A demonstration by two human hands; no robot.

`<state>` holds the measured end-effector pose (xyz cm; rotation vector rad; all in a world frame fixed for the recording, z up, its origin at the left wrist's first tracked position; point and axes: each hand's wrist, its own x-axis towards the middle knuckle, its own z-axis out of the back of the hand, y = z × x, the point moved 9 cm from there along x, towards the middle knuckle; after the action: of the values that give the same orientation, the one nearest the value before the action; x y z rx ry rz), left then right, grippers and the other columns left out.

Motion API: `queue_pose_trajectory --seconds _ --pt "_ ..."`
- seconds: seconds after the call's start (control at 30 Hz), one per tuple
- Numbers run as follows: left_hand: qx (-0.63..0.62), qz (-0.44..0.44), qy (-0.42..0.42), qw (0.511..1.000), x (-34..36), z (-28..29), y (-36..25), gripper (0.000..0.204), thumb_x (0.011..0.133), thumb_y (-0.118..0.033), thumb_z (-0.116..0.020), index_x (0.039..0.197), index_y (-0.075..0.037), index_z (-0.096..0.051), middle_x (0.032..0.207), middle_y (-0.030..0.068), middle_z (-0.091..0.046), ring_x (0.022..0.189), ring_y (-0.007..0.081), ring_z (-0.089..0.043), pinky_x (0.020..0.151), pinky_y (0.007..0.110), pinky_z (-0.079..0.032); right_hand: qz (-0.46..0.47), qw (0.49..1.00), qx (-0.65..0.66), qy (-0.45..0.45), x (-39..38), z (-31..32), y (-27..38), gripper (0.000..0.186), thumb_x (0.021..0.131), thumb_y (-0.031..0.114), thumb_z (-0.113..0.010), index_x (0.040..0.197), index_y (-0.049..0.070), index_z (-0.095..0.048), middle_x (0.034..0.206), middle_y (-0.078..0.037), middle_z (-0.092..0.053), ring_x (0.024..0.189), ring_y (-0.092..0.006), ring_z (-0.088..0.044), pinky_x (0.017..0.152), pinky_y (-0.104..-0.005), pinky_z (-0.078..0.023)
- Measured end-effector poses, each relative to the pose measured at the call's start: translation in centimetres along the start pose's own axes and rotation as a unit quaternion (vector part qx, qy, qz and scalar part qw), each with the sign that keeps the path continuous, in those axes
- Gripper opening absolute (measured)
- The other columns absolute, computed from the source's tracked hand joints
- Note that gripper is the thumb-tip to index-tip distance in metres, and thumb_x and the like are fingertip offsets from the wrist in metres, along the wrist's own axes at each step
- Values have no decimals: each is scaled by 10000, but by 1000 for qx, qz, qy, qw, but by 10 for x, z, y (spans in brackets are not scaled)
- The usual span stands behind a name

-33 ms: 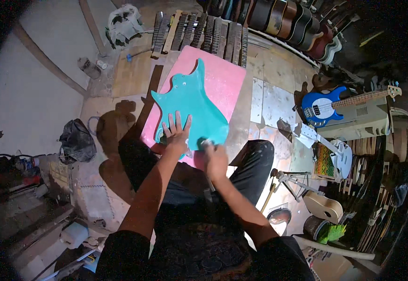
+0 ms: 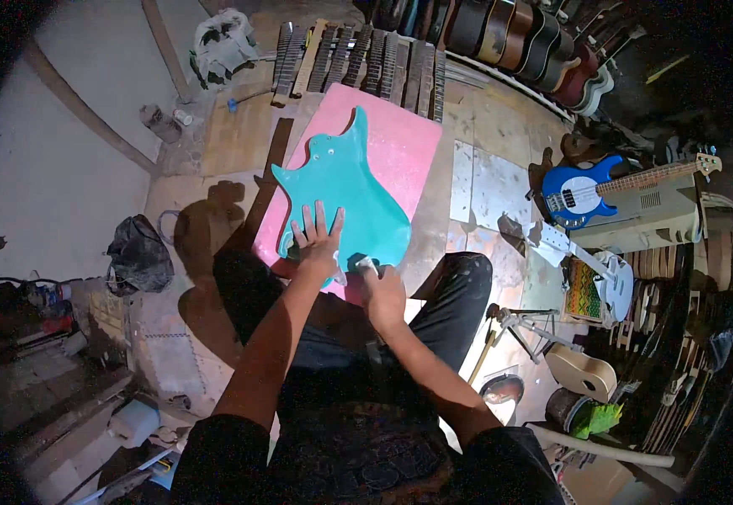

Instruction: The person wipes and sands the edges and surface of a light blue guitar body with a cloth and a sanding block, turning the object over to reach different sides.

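A turquoise electric guitar body [image 2: 358, 198] lies flat on a pink board [image 2: 404, 139] in front of me. My left hand [image 2: 319, 246] rests on its lower left part, palm down with fingers spread. A bit of whitish, crumpled material [image 2: 339, 268] shows beside that wrist. At the near edge of the body, my right hand [image 2: 385, 293] is closed around a small pale piece [image 2: 366, 263], perhaps a folded cloth or abrasive sheet. Its exact kind cannot be made out. A dark shadow lies on the turquoise surface by those fingers.
Several guitar necks [image 2: 358, 59] lie in a row beyond the board. Acoustic guitar bodies [image 2: 514, 34] hang or stand at the far right. A blue bass guitar [image 2: 577, 192] leans on a box at right. A black plastic bag [image 2: 139, 252] sits at left.
My right hand and the pale piece have shifted slightly toward me and to the left. My left hand and the guitar body have stayed in place.
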<state>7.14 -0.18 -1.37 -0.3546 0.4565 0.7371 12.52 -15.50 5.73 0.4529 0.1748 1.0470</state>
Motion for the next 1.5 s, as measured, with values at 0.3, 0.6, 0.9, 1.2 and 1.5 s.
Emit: queue_pose_trajectory --seconds 0.3,0.6,0.9,1.2,1.5 --pt "-9 -6 7 1000 -3 8 -8 1538 503 -321 -964 1593 -245 119 1617 296 164 1477 538 136 1137 731 -17 -90 994 -4 -57 18 3 -52 269 936 232 -557 1171 108 -600 997 -252 -576 891 -459 -587 736 -506 -477" --pt "16 12 8 1000 -5 11 -7 1561 447 -370 -980 1604 -244 60 1625 285 145 1486 517 132 1147 720 -7 -59 993 49 -90 47 44 -55 235 903 92 -518 1122 117 -598 964 -218 -569 858 -428 -584 704 -516 -470" --pt "16 19 21 999 -8 12 -5 1537 465 -343 -976 1605 -252 52 1634 268 130 1492 512 112 1154 711 -37 -38 996 31 -71 35 26 -57 152 882 147 -584 1027 99 -588 937 -228 -578 838 -434 -590 675 -528 -466" --pt "30 18 -10 999 -1 4 -6 1517 488 -338 -970 1605 -233 52 1630 278 132 1489 520 106 1150 713 -23 -11 1000 -26 1 13 9 -34 200 911 146 -542 1093 103 -613 1039 -211 -588 970 -414 -585 765 -516 -475" --pt "30 20 -21 999 0 5 -5 1506 496 -324 -967 1605 -232 47 1626 293 121 1485 530 110 1142 724 -22 12 999 -40 12 5 -3 -11 217 924 165 -546 1119 118 -628 996 -229 -583 870 -436 -602 733 -499 -485"
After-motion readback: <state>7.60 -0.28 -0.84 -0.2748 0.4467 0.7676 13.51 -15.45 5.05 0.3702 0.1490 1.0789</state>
